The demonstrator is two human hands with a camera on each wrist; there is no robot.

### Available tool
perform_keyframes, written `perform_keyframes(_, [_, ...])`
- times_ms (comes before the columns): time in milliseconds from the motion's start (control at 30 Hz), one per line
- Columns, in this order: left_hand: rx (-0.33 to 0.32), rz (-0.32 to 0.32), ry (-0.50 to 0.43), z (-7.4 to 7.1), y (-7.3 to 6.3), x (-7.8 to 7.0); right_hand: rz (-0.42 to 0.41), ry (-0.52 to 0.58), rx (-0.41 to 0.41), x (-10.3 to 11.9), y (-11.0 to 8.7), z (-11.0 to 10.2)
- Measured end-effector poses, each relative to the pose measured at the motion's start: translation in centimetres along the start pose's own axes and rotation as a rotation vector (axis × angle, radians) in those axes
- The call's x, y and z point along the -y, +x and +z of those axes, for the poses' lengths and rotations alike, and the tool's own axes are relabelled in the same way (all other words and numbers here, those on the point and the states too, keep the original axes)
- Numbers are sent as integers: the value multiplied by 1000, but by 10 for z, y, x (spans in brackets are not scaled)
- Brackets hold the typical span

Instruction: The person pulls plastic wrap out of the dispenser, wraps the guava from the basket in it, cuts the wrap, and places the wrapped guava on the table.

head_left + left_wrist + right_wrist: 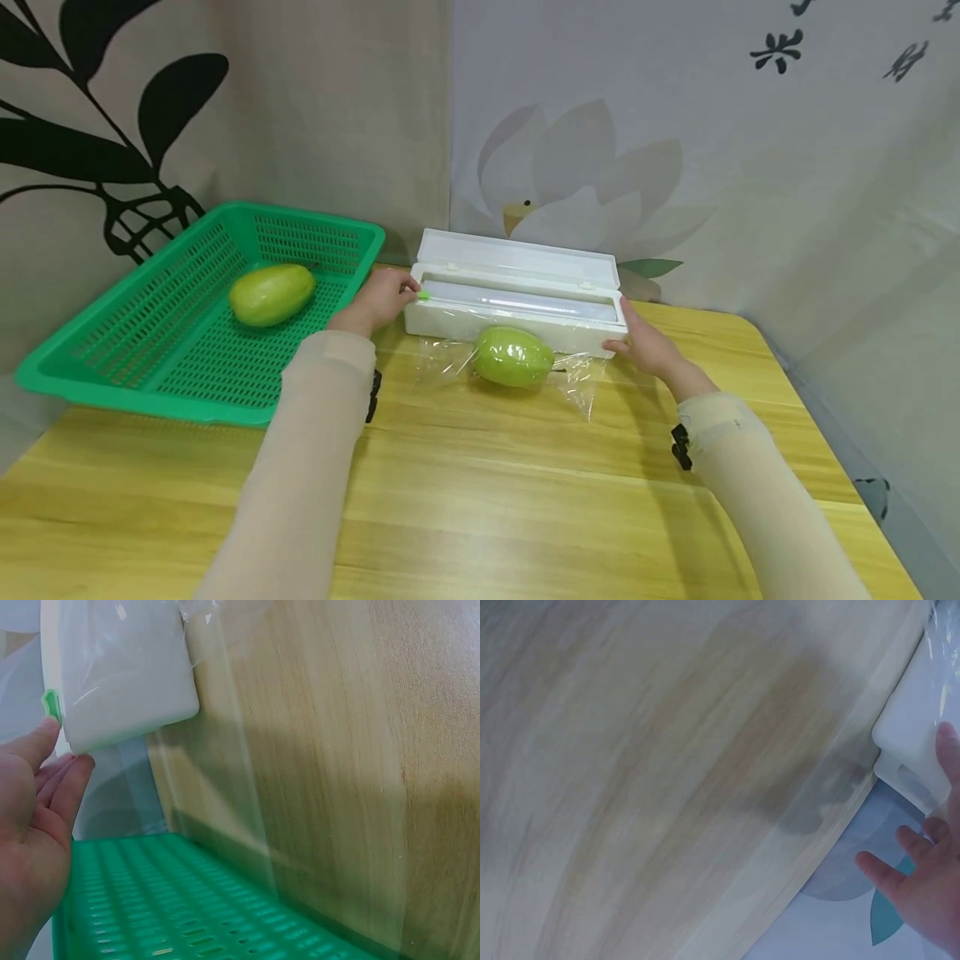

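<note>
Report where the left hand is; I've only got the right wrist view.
Observer: The bare left hand is at the left end of the long white rectangular box, its thumb touching a small green slider.

Operator: Copy. Now tell me what sits in front of that box.

Observer: A glossy green oval fruit, resting on the wooden table, with clear plastic film spreading out on both sides of it.
</note>
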State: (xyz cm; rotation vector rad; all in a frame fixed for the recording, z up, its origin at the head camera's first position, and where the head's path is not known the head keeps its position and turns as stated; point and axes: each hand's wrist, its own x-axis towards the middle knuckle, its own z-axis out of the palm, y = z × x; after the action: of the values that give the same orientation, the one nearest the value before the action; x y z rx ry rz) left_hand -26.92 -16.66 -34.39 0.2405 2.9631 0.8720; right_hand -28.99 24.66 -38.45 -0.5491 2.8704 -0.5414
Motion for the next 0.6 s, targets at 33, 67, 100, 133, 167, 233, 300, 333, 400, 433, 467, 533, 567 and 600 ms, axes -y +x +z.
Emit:
perform_keyframes(33, [1, -7, -4, 0, -1, 0, 0, -3, 0, 0, 0, 0])
perform_keyframes(67, [3, -10, -6, -1, -1, 0, 1, -4, 1, 0, 1, 0])
perform_keyframes(100, [4, -12, -11, -1, -2, 0, 3, -3, 3, 1, 1, 0])
perform_keyframes(133, [5, -15, -15, -2, -3, 0, 2, -5, 4, 1, 1, 0])
perform_keyframes(167, [3, -21, -16, -3, -3, 1, 3, -4, 5, 1, 2, 0])
perform_keyframes(233, [3, -30, -11, -4, -5, 2, 5, 0, 8, 2, 2, 0])
perform_keyframes(300, [10, -39, -6, -5, -5, 2, 8, 4, 7, 3, 2, -1])
perform_keyframes(333, [13, -42, -2, -5, -5, 2, 8, 4, 4, 3, 1, -1])
perform_keyframes(400, [21, -48, 0, -6, -5, 1, 7, 6, -1, 2, 1, -2])
perform_keyframes(433, [27, -51, -3, -6, -5, 0, 5, 8, -2, 1, 1, -2])
perform_keyframes(467, [27, -51, 0, -6, -5, 0, 4, 11, -1, 0, 1, -2])
perform_keyframes(533, [27, -57, 3, -7, -6, -1, 1, 22, 8, -2, 1, -2])
perform_keyframes(567, [27, -61, 6, -7, -6, -2, 3, 29, 15, -2, 1, -1])
perform_keyframes(600, [27, -68, 9, -7, -7, -3, 7, 32, 22, -3, 1, -1])
